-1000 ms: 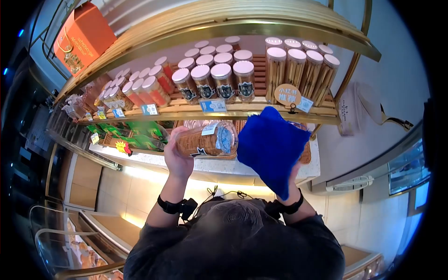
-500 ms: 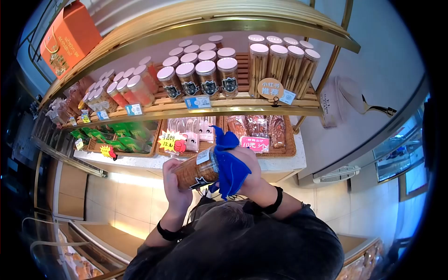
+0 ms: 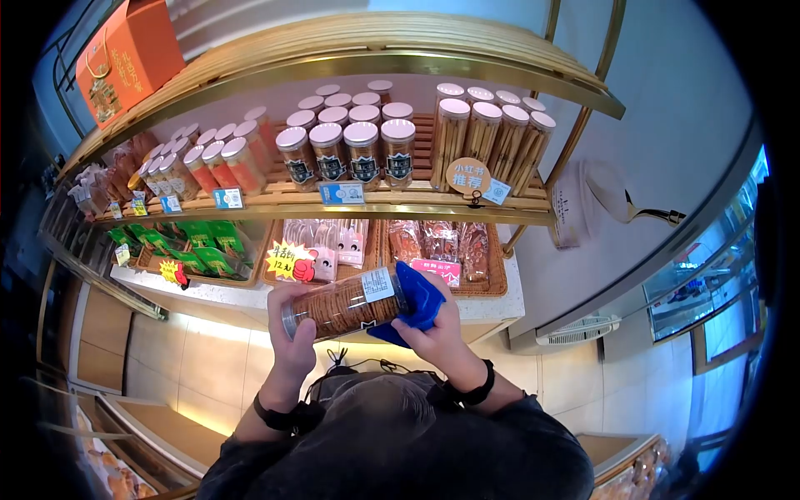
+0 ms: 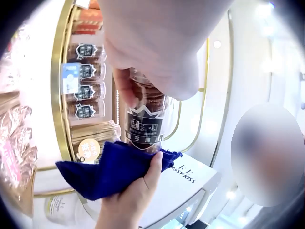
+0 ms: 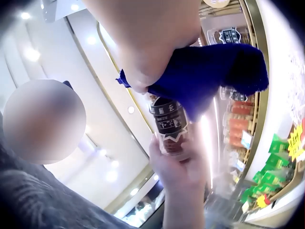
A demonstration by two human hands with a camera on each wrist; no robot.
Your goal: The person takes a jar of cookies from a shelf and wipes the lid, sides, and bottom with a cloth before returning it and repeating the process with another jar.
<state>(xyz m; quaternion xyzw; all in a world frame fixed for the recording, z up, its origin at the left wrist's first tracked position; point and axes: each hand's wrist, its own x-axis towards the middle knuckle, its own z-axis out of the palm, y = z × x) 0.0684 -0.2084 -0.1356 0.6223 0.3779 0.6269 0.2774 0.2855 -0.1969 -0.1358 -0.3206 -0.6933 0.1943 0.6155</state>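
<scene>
A clear plastic jar of stacked round biscuits (image 3: 337,308) lies tilted sideways in front of the shelf. My left hand (image 3: 292,346) grips its bottom end, thumb on the near side. Round the other end is a blue cloth (image 3: 423,293), which my right hand (image 3: 442,337) holds against the jar, hiding the lid. In the left wrist view, the jar's black label (image 4: 144,126) shows above the cloth, and the right thumb presses along the cloth's edge. From the right wrist, a loose flap of the cloth (image 5: 248,69) hangs out to the side.
Several similar jars (image 3: 362,154) and tall jars of sticks (image 3: 454,142) stand on the wooden shelf (image 3: 283,200). Below, wicker baskets (image 3: 500,279) hold packets on a white counter (image 3: 510,310). An orange gift box (image 3: 129,62) sits on the upper shelf.
The right hand brought the spread cloth from beside the jar onto its lid end, then shifted its grip round that end. The left hand kept holding the jar, now more level than half a second ago.
</scene>
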